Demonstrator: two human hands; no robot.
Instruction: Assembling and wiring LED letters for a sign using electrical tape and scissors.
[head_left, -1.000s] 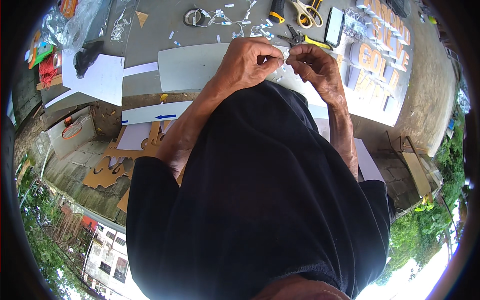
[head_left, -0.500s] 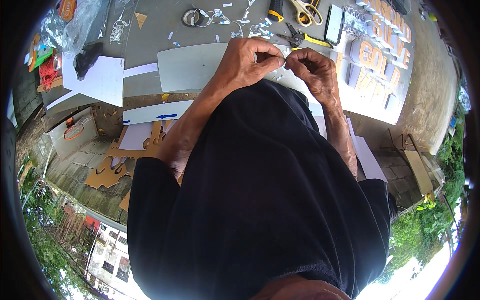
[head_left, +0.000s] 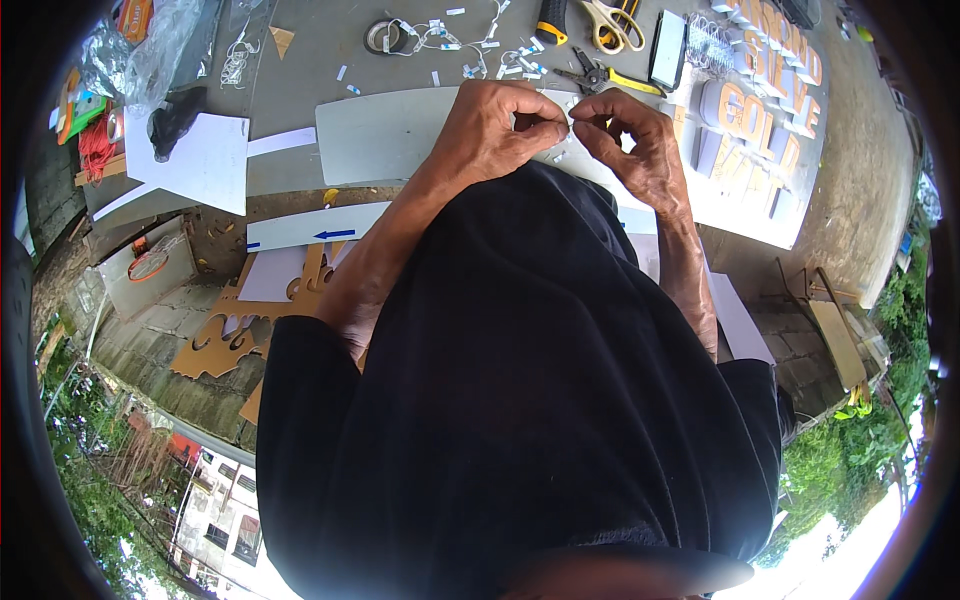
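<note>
The grey worktable [head_left: 290, 75] is stretching out in front of me, and my black shirt [head_left: 520, 380] is filling the middle of my view. On the right, a white board [head_left: 745, 228] is lying on the table. A long pale panel [head_left: 380, 140] is lying partly beneath my left forearm. Over on the left, a brown cut-out board [head_left: 212, 345] is resting lower down, beyond the table's near edge, and a sheet of white paper [head_left: 218, 150] is lying on the table with a clear plastic bag [head_left: 160, 60] next to it.

My left hand [head_left: 495, 125] and right hand [head_left: 642, 148] are meeting at the fingertips above the table, just past my shirt. In each, I am curling thumb and forefinger toward one another. A tiny pale bit [head_left: 570, 124] is showing between the two sets of tips, too small to make out; I cannot tell whether either hand is clamping it.

Block letters [head_left: 737, 108] with orange-toned faces are standing in rows on the white board. Scissors [head_left: 609, 27] and yellow-handled pliers [head_left: 597, 76] are lying beyond my right hand. Farther left, a roll of tape [head_left: 402, 38] is resting near small white-and-blue modules [head_left: 522, 68], some of which are trailing along a thin wire.
</note>
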